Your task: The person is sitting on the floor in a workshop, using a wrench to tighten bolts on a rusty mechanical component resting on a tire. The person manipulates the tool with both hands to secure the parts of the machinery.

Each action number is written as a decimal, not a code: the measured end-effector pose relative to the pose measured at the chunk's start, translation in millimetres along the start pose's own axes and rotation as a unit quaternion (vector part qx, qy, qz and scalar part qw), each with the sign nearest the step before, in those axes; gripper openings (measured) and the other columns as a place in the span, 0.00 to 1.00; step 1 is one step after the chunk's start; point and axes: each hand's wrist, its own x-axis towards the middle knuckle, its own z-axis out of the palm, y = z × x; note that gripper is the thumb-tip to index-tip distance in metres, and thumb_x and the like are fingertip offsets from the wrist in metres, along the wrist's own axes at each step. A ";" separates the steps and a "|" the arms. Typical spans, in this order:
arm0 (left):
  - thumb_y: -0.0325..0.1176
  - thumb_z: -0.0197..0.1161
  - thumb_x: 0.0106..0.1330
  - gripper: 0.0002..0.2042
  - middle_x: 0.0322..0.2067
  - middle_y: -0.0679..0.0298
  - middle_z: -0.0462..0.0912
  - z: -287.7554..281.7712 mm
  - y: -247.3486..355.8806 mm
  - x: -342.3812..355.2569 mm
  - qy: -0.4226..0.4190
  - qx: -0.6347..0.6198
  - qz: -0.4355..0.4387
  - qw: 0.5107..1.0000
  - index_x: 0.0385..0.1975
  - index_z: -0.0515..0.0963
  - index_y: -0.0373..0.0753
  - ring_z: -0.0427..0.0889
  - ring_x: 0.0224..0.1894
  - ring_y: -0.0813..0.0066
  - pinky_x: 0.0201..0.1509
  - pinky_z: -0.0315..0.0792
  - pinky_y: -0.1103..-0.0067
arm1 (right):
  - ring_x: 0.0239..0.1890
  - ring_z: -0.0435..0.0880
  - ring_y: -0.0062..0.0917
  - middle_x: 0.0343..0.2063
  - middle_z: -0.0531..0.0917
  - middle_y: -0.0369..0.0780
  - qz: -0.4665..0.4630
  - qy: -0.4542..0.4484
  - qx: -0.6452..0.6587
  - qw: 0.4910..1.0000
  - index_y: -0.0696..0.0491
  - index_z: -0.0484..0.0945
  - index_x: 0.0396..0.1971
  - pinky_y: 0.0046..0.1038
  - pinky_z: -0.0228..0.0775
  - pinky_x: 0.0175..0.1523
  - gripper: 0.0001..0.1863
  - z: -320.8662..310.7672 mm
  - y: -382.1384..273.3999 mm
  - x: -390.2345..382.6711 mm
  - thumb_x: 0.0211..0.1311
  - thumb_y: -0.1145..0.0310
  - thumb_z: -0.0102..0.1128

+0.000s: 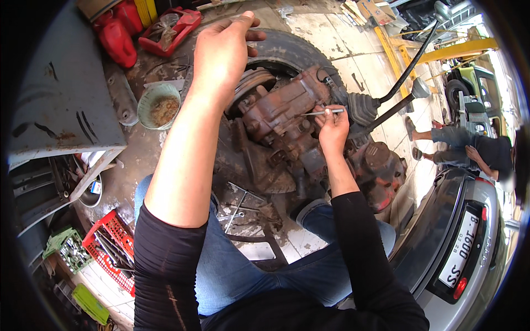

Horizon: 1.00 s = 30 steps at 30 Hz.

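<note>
My left hand (226, 52) is raised over the upper edge of a tire (298, 49), its fingers loosely bent and apart with nothing visible in them. My right hand (334, 129) grips a thin metal rod (317, 113) between thumb and fingers, its tip against the rusty, greasy gearbox housing (279, 105) that lies on the tire. A long black lever (407, 71) with a rubber boot (361, 110) rises at the assembly's right. Below it sit a reddish round casting (381, 174) and, between my legs, a cross wrench (238, 205) on the floor.
Red jerrycans (118, 36), a red tray (171, 30), a tub of brownish stuff (163, 110) and a steel cabinet (61, 94) are left. Crates of tools (110, 248) lie lower left. Right are yellow frames (458, 52), another person (486, 154) and a car's rear (464, 237).
</note>
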 end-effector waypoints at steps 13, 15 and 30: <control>0.49 0.59 0.77 0.20 0.39 0.68 0.90 6.2 0.1 -1.6 -0.010 0.019 -0.011 1.000 0.51 0.86 0.39 0.79 0.33 0.82 0.44 0.70 0.80 | 0.44 0.90 0.28 0.41 0.89 0.44 -0.047 0.030 -0.040 0.998 0.58 0.76 0.43 0.30 0.84 0.48 0.03 3.3 10.1 -8.2 0.78 0.76 0.53; 0.49 0.59 0.77 0.19 0.39 0.68 0.90 3.9 -2.0 1.3 -0.007 0.014 -0.004 1.000 0.51 0.85 0.39 0.79 0.33 0.82 0.44 0.70 0.80 | 0.42 0.90 0.28 0.40 0.90 0.44 -0.061 0.040 -0.040 0.997 0.57 0.76 0.43 0.29 0.83 0.47 0.03 3.5 6.6 -5.0 0.78 0.76 0.52; 0.49 0.59 0.77 0.20 0.38 0.68 0.90 -0.1 0.6 -0.1 -0.001 0.018 -0.009 1.000 0.51 0.86 0.39 0.79 0.33 0.82 0.44 0.70 0.81 | 0.49 0.90 0.30 0.45 0.90 0.46 -0.038 0.022 -0.043 0.998 0.58 0.74 0.44 0.33 0.85 0.53 0.03 3.9 1.6 -3.0 0.79 0.77 0.51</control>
